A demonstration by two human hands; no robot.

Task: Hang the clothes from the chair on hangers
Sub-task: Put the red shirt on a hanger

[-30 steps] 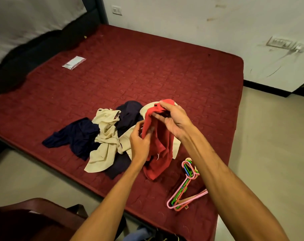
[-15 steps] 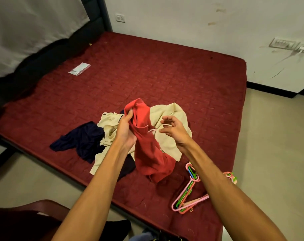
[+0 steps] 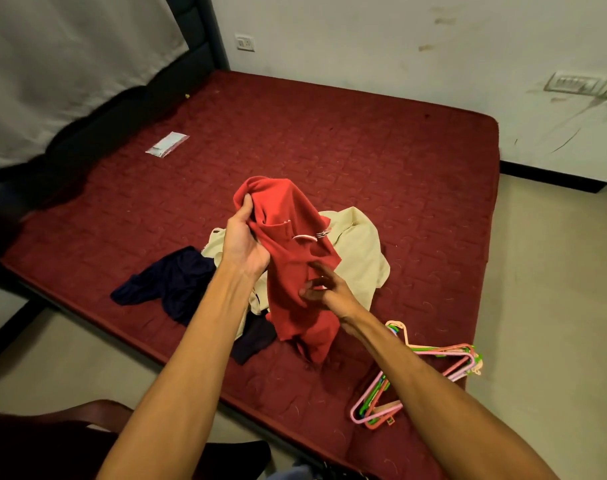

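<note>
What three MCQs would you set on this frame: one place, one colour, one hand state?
1. Where do the hangers lie?
A. on the chair
B. on the mattress, near its right edge
C. on the floor

2. What colour is the garment held up?
A. navy
B. cream
C. red

3. What is the left hand doing?
A. gripping the held garment
B. lying flat on the mattress
C. lifting a hanger

Key:
1 B, the bundle rests on the maroon mattress by its near right edge.
2 C, the raised cloth is red.
3 A, its fingers curl round the cloth's upper part.
</note>
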